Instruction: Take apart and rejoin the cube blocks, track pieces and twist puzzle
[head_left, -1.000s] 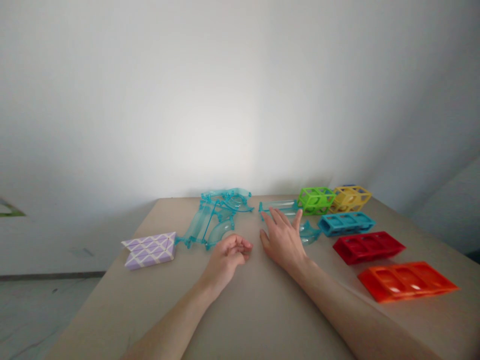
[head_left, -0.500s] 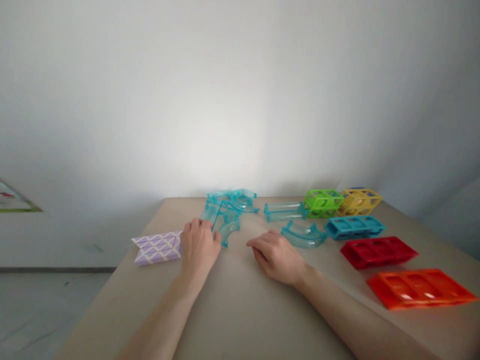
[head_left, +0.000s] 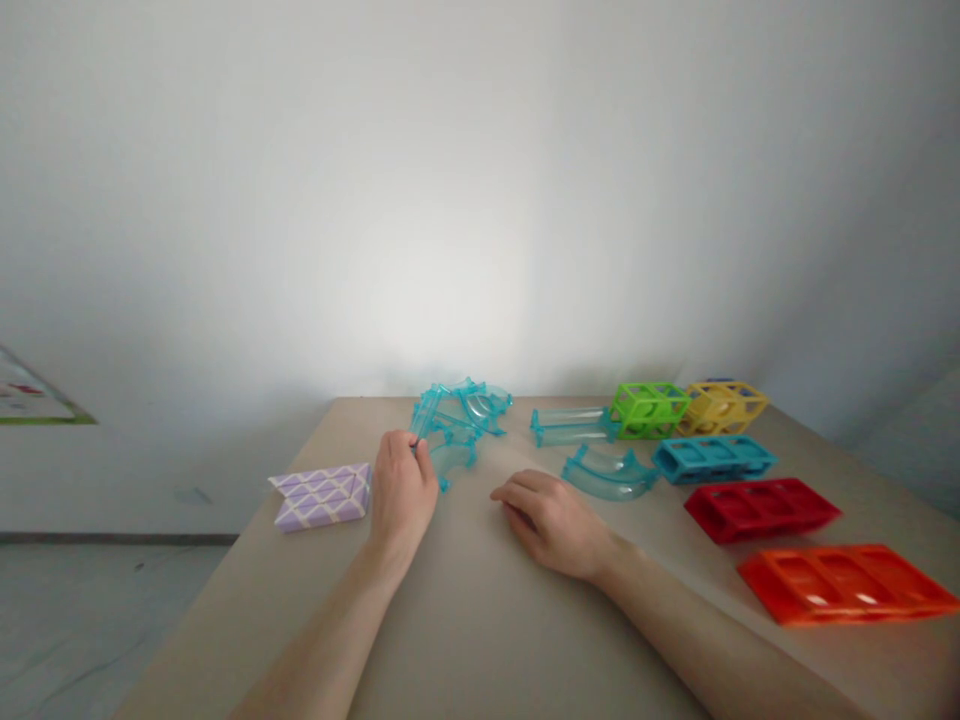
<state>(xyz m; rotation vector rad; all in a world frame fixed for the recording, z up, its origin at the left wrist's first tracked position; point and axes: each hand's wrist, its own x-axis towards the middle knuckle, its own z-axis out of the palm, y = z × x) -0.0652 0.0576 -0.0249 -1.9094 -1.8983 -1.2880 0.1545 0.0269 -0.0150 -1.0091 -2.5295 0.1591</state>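
Observation:
My left hand [head_left: 403, 490] is closed around the near end of a straight, translucent blue track piece [head_left: 425, 412], which tilts up and away from me. Just beyond it lies a pile of similar blue track pieces [head_left: 484, 405]. A curved track piece [head_left: 452, 457] is close to my left fingers. My right hand [head_left: 551, 520] rests on the table, its fingers loosely bent and slightly apart from the thumb, holding nothing. Nearest to it is another curved blue track piece [head_left: 609, 474], with a straight blue track [head_left: 574, 427] farther back.
On the right stand openwork blocks: green [head_left: 649, 410], yellow [head_left: 726, 405], blue [head_left: 714, 458], red [head_left: 761, 508] and orange [head_left: 847, 585]. A purple-and-white patterned folded item [head_left: 324, 497] lies left of my left hand. The table [head_left: 480, 640] meets a white wall at the back.
My left hand has closed on the straight track piece and tilted it up out of the pile; other pieces there have shifted. My right hand stays nearly in place.

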